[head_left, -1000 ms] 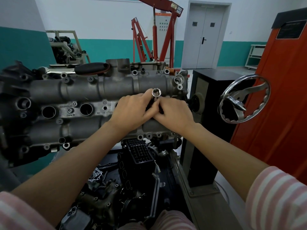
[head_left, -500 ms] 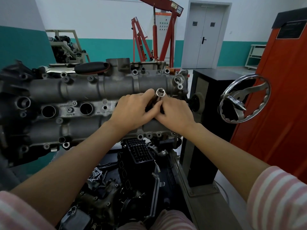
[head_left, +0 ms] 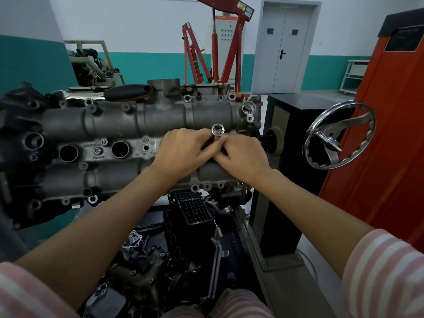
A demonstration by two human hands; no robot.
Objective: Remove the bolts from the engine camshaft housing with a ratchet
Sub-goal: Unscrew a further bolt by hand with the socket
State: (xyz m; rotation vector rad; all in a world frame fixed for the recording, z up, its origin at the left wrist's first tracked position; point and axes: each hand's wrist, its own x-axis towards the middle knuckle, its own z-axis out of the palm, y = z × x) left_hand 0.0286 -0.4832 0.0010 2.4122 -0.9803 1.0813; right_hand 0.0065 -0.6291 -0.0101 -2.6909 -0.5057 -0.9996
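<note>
A: Where are things, reading from the camshaft housing point(head_left: 142, 121)?

B: At its right end, the left hand point(head_left: 181, 150) and right hand point(head_left: 243, 154) meet, fingers curled round the socket point(head_left: 217, 130), its open end up.

A: Progress?

B: Many bolt holes look empty; I can't tell what's left. Ratchet handle hidden.

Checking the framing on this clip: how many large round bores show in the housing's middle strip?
2: one bore toward the left end, another bore left of the left hand. The hands cover the strip's right part, so more may be hidden.
</note>
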